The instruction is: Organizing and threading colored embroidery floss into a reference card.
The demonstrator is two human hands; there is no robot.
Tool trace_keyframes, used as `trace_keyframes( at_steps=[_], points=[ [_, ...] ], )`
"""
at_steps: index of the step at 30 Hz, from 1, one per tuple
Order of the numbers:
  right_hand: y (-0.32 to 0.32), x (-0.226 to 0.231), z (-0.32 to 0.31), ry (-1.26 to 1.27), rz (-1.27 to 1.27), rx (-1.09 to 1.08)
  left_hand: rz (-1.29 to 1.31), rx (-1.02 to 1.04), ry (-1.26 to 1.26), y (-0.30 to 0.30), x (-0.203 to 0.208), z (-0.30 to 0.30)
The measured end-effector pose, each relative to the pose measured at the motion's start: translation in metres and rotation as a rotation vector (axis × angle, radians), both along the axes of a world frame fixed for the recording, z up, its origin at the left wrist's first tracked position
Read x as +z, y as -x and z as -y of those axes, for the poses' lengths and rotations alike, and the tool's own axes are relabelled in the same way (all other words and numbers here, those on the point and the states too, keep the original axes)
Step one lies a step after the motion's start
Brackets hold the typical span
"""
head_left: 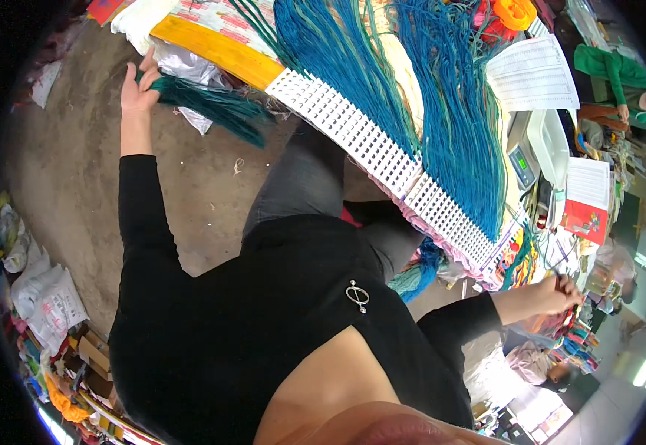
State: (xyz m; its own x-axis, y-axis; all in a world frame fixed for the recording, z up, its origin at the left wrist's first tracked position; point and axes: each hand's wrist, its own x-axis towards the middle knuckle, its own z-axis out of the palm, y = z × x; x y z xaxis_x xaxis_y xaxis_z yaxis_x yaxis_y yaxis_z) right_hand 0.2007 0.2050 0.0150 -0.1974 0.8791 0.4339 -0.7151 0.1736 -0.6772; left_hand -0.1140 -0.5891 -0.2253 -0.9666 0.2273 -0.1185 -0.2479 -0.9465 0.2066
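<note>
Left hand [139, 87] clamped on tasselled teal yarn bundle [208, 106] beside white perforated plastic strip [353, 127]; right hand [556, 293] pinched around thin dark strands, hard to make out.

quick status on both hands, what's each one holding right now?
Left hand: closed on a bundle of dark teal cords.
Right hand: closed, pinching thin strands; what exactly cannot be told.

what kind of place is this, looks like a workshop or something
Probably a small yarn or textile workshop. Long blue cords hang over a white slotted rack on the table, a weighing scale stands beside them, and the left hand grips a bundle of teal threads.
</note>
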Motion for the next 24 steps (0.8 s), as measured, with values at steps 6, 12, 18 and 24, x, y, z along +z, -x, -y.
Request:
trace_keyframes(
  at_steps=[6,12,18,24],
  points=[
    [0.112,-0.054,0.177,-1.023,0.981,-0.171,-0.066,-0.313,0.572,-0.026,0.07,-0.158],
    [0.211,-0.186,0.333,-0.387,0.967,1.033,0.054,-0.733,1.078,-0.041,0.059,-0.239],
    [0.244,-0.232,0.36,-0.286,1.166,0.979,-0.057,-0.72,1.306,-0.028,0.035,-0.254],
    [0.25,-0.237,0.364,-0.296,1.293,0.86,-0.137,-0.665,1.312,-0.018,0.03,-0.272]
  ],
)
